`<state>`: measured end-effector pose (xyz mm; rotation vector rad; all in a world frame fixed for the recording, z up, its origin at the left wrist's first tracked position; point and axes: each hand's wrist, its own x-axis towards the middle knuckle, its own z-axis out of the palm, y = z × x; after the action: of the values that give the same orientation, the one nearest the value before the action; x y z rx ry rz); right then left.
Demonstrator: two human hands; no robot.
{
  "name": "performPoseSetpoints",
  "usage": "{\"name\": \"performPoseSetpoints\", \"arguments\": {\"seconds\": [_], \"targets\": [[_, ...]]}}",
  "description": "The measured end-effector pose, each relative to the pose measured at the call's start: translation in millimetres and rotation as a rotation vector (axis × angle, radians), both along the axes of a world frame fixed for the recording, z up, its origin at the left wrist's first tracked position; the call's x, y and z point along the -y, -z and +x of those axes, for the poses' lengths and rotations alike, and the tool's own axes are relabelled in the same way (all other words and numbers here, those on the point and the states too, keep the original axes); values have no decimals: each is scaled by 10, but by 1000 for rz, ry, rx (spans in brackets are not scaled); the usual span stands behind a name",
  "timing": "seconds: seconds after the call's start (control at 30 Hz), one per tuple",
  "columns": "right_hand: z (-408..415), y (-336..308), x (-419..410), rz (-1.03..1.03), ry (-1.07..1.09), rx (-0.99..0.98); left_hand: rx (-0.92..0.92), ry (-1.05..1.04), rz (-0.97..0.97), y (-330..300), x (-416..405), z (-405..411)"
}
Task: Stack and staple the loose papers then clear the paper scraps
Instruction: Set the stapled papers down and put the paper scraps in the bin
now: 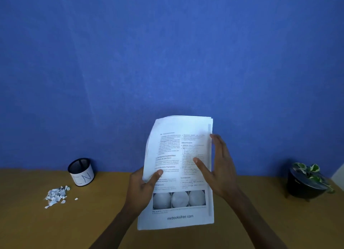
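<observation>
Papers: a stack of white printed paper sheets (178, 166), held upright in the middle of the view, its lower edge down at the brown wooden desk (37, 226); whether that edge touches the desk I cannot tell.
Top sheet: two columns of small text, three round grey pictures in a row near the bottom, a web address printed beneath them; the edges of the sheets behind show uneven along the top and left sides.
Left hand: the left hand (143, 187) is clamped on the stack at its 8 o'clock edge, thumb over the front of the top sheet, fingers hidden behind.
Right hand: the right hand (219, 168) is spread flat against the stack's 3 o'clock edge, fingers straight and together along the side, thumb resting on the printed face; it closes on nothing.
Scraps: a small heap of torn white paper scraps (55, 195) lies on the desk at 9 o'clock from the stack, well apart from it, with a few stray bits just beside the heap.
Pen cup: a black mesh cup with a white hand-lettered paper label (81, 172) stands just beyond the scraps, at their 1 o'clock, close to the blue wall (167, 53).
Plant: a dark round pot with green-and-white leaves (307, 181) stands at 3 o'clock, well apart from the right hand.
</observation>
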<state>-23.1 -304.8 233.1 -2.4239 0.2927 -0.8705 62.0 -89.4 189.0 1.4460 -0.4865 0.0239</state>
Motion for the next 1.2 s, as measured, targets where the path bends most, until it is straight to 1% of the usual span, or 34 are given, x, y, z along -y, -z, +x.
{"name": "performPoseSetpoints", "arguments": {"seconds": [0.17,0.27,0.3,0.53,0.63,0.8,1.0,1.2], "targets": [[-62,213,80,565,-140,-95,-11,-24,10,-5,-11,102],[-105,396,109,794,-186,-94,-49,-32,22,16,6,169],[-126,443,108,826,-189,-99,-75,-28,27,26,20,193],[-127,796,52,846,-82,-73,-254,28,72,238,72,302],[-112,958,41,830,-26,-68,-355,56,142,401,33,303],[-101,1227,27,812,31,-121,-461,131,278,656,-76,260],[-67,1511,47,802,108,-174,-531,127,386,980,-131,253],[-57,1710,45,794,146,-278,-537,126,493,1197,-102,279]]}}
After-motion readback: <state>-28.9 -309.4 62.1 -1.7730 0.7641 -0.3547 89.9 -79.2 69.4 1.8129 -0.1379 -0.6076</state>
